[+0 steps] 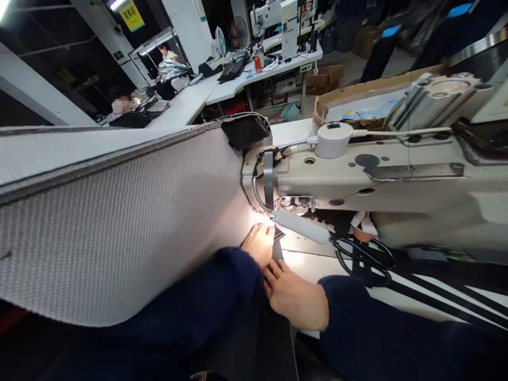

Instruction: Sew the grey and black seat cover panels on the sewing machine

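Under a bright lamp [301, 226], my left hand [260, 244] has its fingers bunched closely at the edge of the black fabric [275, 338], beside the needle area of a sewing machine [337, 180]. My thumb there is hidden. Just below it, my right hand [296, 296] lies palm down on the black fabric with its fingers apart. A large grey woven panel [151, 227] rises on the left, bending up from the machine and over my left forearm. The needle itself cannot be made out.
Black-handled scissors [367, 262] and black straps [444, 301] lie right of my right hand. An open cardboard box [321, 108] stands behind the machine arm. Farther back are white worktables [234, 87], another sewing machine [289, 29] and people among piled materials.
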Demonstrator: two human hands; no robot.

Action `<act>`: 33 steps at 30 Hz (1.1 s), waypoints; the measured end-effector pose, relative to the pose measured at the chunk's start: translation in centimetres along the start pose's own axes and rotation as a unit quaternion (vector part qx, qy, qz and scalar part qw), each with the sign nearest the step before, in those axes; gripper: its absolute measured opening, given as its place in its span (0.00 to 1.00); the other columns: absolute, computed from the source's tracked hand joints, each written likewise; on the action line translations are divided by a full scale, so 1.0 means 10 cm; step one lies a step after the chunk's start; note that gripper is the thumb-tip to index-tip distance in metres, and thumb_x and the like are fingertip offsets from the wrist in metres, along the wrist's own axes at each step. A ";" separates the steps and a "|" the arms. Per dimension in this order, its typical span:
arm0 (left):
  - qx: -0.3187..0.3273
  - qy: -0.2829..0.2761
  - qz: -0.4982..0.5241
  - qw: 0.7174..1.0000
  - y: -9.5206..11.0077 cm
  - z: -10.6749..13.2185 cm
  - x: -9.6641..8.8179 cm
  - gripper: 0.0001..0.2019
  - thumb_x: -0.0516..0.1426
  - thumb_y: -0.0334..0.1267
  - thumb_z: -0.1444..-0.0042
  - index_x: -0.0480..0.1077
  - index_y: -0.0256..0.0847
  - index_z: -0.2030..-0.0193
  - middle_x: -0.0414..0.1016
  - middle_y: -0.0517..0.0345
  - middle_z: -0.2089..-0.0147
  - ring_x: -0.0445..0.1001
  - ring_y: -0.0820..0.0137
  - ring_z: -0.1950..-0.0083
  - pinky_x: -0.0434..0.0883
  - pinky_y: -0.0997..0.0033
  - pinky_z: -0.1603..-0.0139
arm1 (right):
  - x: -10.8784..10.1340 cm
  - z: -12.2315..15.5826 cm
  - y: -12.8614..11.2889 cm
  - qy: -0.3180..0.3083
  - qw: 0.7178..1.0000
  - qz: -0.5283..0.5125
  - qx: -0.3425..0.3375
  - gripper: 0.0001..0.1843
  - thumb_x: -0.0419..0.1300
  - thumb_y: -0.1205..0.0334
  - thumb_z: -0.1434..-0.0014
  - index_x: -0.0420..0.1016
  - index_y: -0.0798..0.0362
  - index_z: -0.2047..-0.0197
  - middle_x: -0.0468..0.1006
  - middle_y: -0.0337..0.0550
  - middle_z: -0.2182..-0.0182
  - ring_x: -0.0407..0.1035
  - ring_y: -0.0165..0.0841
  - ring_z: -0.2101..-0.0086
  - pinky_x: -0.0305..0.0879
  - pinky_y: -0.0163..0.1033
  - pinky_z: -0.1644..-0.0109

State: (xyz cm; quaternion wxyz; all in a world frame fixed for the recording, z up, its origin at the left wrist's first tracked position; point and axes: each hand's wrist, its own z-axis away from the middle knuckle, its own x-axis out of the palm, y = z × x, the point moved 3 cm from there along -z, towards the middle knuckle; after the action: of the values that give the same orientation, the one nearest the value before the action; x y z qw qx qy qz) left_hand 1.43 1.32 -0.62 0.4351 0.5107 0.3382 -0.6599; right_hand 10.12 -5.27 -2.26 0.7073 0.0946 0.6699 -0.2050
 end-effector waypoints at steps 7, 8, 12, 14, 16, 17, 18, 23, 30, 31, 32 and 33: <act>0.061 0.116 -0.219 0.967 -0.70 1.31 0.02 0.28 0.52 0.32 0.44 0.61 0.38 0.35 0.54 0.53 0.30 0.47 0.56 0.30 0.47 0.50 0.31 | 0.12 -0.06 -0.12 0.005 0.998 0.048 0.039 0.22 0.46 0.73 0.36 0.67 0.69 0.42 0.63 0.67 0.42 0.60 0.59 0.43 0.63 0.67 0.45; 0.044 0.121 -0.237 0.963 -0.91 1.39 0.07 0.28 0.52 0.31 0.45 0.62 0.39 0.36 0.54 0.55 0.30 0.47 0.54 0.30 0.47 0.48 0.32 | 0.12 -0.06 -0.14 0.013 0.998 0.057 0.033 0.22 0.46 0.73 0.36 0.66 0.69 0.41 0.62 0.68 0.42 0.60 0.60 0.43 0.63 0.67 0.45; 0.001 0.129 -0.277 0.952 -1.52 1.30 0.19 0.27 0.50 0.28 0.43 0.62 0.48 0.36 0.58 0.58 0.32 0.51 0.52 0.31 0.46 0.36 0.35 | 0.17 -0.09 -0.23 0.061 0.995 0.077 0.032 0.23 0.45 0.72 0.36 0.64 0.71 0.40 0.61 0.72 0.42 0.59 0.61 0.43 0.63 0.68 0.46; 0.024 0.147 -0.290 0.945 -1.61 1.12 0.16 0.27 0.48 0.25 0.41 0.62 0.52 0.36 0.62 0.58 0.34 0.56 0.56 0.33 0.48 0.39 0.35 | 0.22 -0.13 -0.25 0.082 0.993 0.079 0.036 0.23 0.46 0.71 0.36 0.64 0.71 0.40 0.61 0.73 0.42 0.59 0.62 0.43 0.63 0.68 0.46; 0.055 0.170 -0.302 0.936 -1.61 0.96 0.06 0.27 0.48 0.23 0.40 0.64 0.54 0.39 0.66 0.57 0.38 0.60 0.58 0.36 0.54 0.46 0.36 | 0.27 -0.16 -0.26 0.101 0.990 0.087 0.039 0.23 0.47 0.71 0.36 0.65 0.72 0.41 0.62 0.73 0.43 0.59 0.62 0.43 0.63 0.68 0.46; 0.073 0.174 -0.309 0.932 -1.58 0.89 0.00 0.25 0.48 0.24 0.40 0.66 0.53 0.40 0.68 0.56 0.40 0.63 0.59 0.38 0.57 0.50 0.39 | 0.29 -0.17 -0.26 0.110 0.989 0.092 0.039 0.23 0.47 0.70 0.37 0.66 0.73 0.41 0.63 0.74 0.43 0.59 0.62 0.43 0.63 0.67 0.46; 0.088 0.174 -0.314 0.929 -1.55 0.82 -0.08 0.23 0.48 0.24 0.39 0.68 0.52 0.43 0.69 0.54 0.42 0.65 0.60 0.41 0.61 0.54 0.42 | 0.31 -0.17 -0.27 0.119 0.987 0.097 0.038 0.23 0.48 0.70 0.37 0.66 0.73 0.42 0.63 0.74 0.43 0.59 0.62 0.43 0.63 0.67 0.46; 0.006 0.074 -0.221 0.972 -1.41 0.76 -0.31 0.14 0.48 0.21 0.45 0.72 0.39 0.62 0.72 0.50 0.60 0.70 0.64 0.57 0.67 0.65 0.56 | 0.32 -0.14 -0.23 0.171 0.981 0.089 0.028 0.23 0.47 0.69 0.37 0.67 0.72 0.43 0.64 0.73 0.44 0.61 0.59 0.44 0.63 0.64 0.45; -0.173 -0.187 0.509 0.822 -1.16 1.31 0.45 0.13 0.46 0.28 0.70 0.60 0.37 0.72 0.57 0.63 0.77 0.58 0.74 0.75 0.54 0.76 0.75 | 0.34 -0.09 -0.19 0.174 0.980 0.093 0.012 0.22 0.47 0.69 0.36 0.67 0.73 0.44 0.66 0.75 0.46 0.64 0.58 0.46 0.63 0.64 0.46; -0.179 -0.199 0.547 0.793 -1.12 1.35 0.50 0.14 0.46 0.30 0.72 0.59 0.37 0.72 0.55 0.64 0.78 0.56 0.75 0.75 0.52 0.76 0.76 | 0.35 -0.10 -0.20 0.177 0.979 0.098 0.011 0.22 0.47 0.69 0.37 0.67 0.74 0.44 0.66 0.75 0.46 0.64 0.59 0.46 0.63 0.65 0.47; -0.174 -0.200 0.550 0.792 -1.08 1.36 0.50 0.15 0.46 0.30 0.73 0.59 0.37 0.72 0.55 0.64 0.77 0.56 0.75 0.75 0.52 0.76 0.75 | 0.36 -0.10 -0.20 0.180 0.978 0.103 0.010 0.22 0.47 0.69 0.37 0.68 0.74 0.45 0.66 0.76 0.46 0.63 0.60 0.46 0.63 0.66 0.48; -0.156 -0.202 0.520 0.815 -1.03 1.35 0.45 0.15 0.47 0.30 0.73 0.60 0.37 0.71 0.57 0.63 0.75 0.57 0.75 0.73 0.54 0.76 0.74 | 0.36 -0.10 -0.20 0.181 0.978 0.107 0.011 0.22 0.47 0.70 0.37 0.68 0.75 0.45 0.66 0.76 0.46 0.63 0.60 0.46 0.63 0.66 0.48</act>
State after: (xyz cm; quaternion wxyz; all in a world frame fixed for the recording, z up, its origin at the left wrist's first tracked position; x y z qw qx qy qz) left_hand -13.63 -7.66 -1.58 0.8460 0.3910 0.0247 -0.3617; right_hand 8.40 -7.27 -5.65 0.5913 0.2088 0.7704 -0.1148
